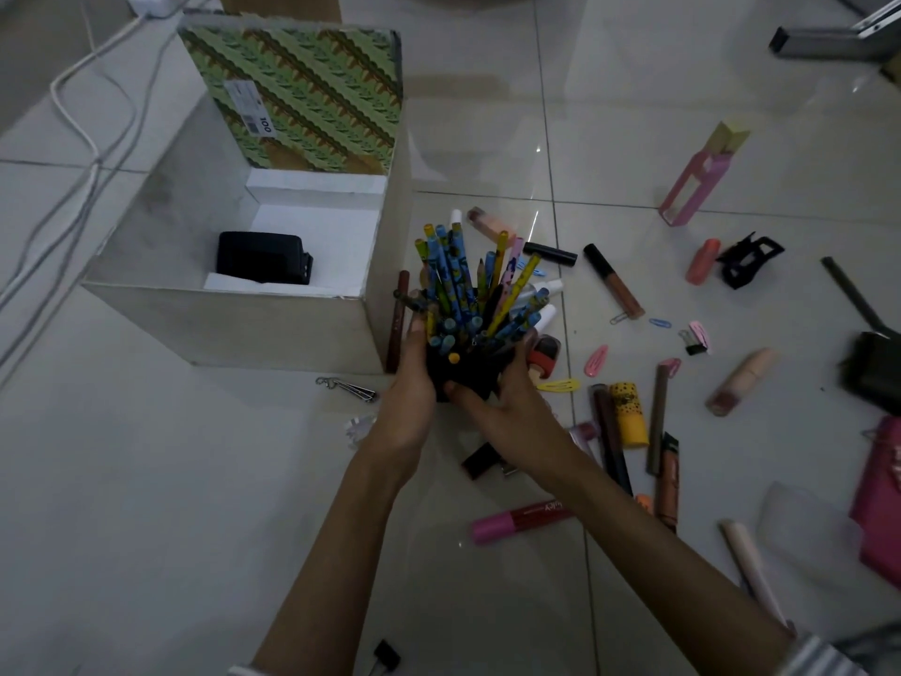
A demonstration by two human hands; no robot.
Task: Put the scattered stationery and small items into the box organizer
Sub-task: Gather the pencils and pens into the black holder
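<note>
A black pencil cup (463, 378) full of several blue and yellow pencils (463, 290) is held just right of the box organizer (273, 324). My left hand (412, 383) grips the cup's left side and my right hand (507, 402) curls round its right side and bottom. The grey box is open, with a green patterned lid (302, 90) standing up at the back. Inside it lies a black case (263, 258) on a white floor.
Scattered on the tiled floor to the right lie lip-gloss tubes (614, 281), hair clips (596, 359), a yellow tube (629, 414), a pink marker (517, 519), a black claw clip (748, 258) and a pink carton (697, 180). White cables (78, 134) run at left. A binder clip (387, 656) lies near my left arm.
</note>
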